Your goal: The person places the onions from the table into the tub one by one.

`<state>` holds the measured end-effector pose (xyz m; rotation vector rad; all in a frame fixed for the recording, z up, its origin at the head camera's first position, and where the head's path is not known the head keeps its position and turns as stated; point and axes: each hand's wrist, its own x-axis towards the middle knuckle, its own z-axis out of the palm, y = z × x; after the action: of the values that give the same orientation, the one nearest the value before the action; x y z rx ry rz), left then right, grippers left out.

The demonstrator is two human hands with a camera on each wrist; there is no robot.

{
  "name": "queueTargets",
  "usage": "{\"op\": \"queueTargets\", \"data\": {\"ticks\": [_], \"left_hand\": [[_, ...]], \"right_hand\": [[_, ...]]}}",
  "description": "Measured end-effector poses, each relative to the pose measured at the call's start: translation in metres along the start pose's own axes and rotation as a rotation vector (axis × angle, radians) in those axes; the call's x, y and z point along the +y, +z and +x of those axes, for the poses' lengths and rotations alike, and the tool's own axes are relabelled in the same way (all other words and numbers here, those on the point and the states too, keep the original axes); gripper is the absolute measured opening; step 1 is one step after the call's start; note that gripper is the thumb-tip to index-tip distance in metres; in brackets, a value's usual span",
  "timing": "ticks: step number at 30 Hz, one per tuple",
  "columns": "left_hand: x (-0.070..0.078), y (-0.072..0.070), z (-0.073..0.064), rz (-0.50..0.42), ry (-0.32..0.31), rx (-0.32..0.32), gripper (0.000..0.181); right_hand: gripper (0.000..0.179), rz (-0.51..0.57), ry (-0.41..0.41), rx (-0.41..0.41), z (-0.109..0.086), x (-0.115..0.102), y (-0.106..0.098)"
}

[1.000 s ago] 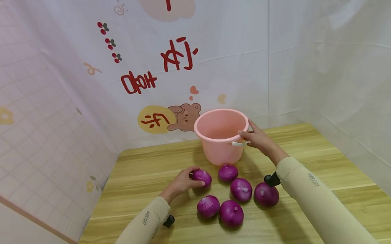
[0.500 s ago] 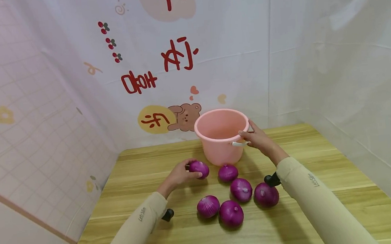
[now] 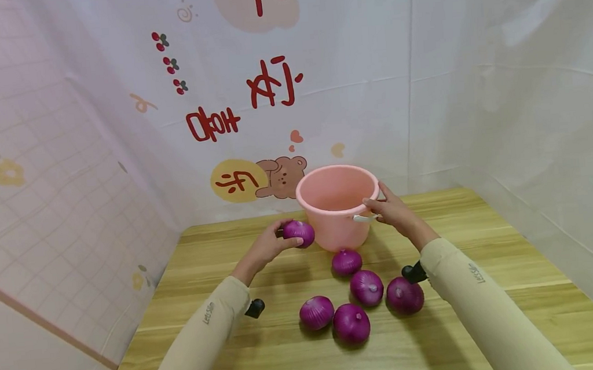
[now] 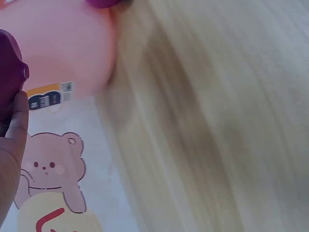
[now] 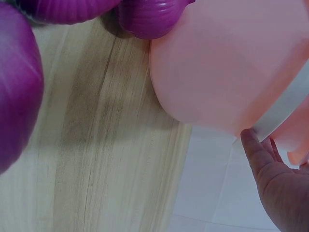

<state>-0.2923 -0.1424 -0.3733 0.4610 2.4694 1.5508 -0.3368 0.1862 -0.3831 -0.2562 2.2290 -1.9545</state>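
In the head view my left hand (image 3: 266, 248) grips a purple onion (image 3: 298, 233), held above the table at the left side of the pink bucket (image 3: 337, 234). The left wrist view shows only part of that onion (image 4: 9, 72), with a finger along it. My right hand (image 3: 397, 213) holds the bucket's rim at its right side, near the white handle (image 3: 364, 218). The bucket stands upright. Its lower inside is hidden from the head view. Several more purple onions lie before it, the closest onion (image 3: 347, 262) right by its base.
On the wooden table (image 3: 207, 308) lie a front onion (image 3: 351, 324), a left onion (image 3: 317, 313), a middle onion (image 3: 367, 288) and a right onion (image 3: 405, 296) beneath my right wrist. A printed white curtain (image 3: 351, 88) rises behind the bucket.
My left hand has lifted the onion off the table and moved it away from me, up beside the bucket. The right hand, bucket and other onions have stayed put.
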Motion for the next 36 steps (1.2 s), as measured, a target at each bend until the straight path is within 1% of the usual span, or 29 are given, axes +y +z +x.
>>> {"op": "queueTargets", "data": {"ticks": [5, 9, 12, 16, 18, 21, 25, 31, 34, 36], "left_hand": [[0.011, -0.007, 0.004, -0.023, 0.038, -0.009, 0.064], [0.021, -0.011, 0.008, -0.05, 0.066, 0.012, 0.064], [0.02, -0.013, 0.019, -0.053, 0.081, 0.05, 0.064], [0.015, -0.013, 0.036, -0.033, 0.107, 0.094, 0.069], [0.02, -0.013, 0.039, -0.023, 0.121, 0.102, 0.07], [0.027, -0.013, 0.043, -0.003, 0.125, 0.107, 0.071], [0.037, -0.013, 0.049, -0.005, 0.119, 0.109, 0.073], [0.049, -0.012, 0.059, -0.027, 0.125, 0.105, 0.07], [0.053, -0.011, 0.065, -0.036, 0.114, 0.107, 0.069], [0.056, -0.01, 0.068, -0.034, 0.099, 0.11, 0.072]], "right_hand": [[0.076, 0.025, 0.004, -0.007, 0.0, 0.0, 0.0], [0.077, 0.042, 0.013, -0.029, -0.006, -0.009, 0.003], [0.077, 0.053, 0.023, -0.039, -0.01, -0.016, 0.004], [0.077, 0.054, 0.023, -0.029, -0.008, -0.012, 0.003], [0.077, 0.043, 0.018, -0.019, -0.004, -0.007, 0.001], [0.077, 0.019, 0.008, -0.008, -0.001, -0.001, -0.001], [0.077, 0.01, 0.001, -0.002, 0.002, 0.002, -0.002], [0.078, 0.019, 0.033, 0.01, 0.002, 0.0, -0.001], [0.078, 0.027, 0.036, 0.011, 0.002, -0.001, 0.0], [0.078, 0.033, 0.034, 0.01, 0.001, -0.001, 0.0]]}}
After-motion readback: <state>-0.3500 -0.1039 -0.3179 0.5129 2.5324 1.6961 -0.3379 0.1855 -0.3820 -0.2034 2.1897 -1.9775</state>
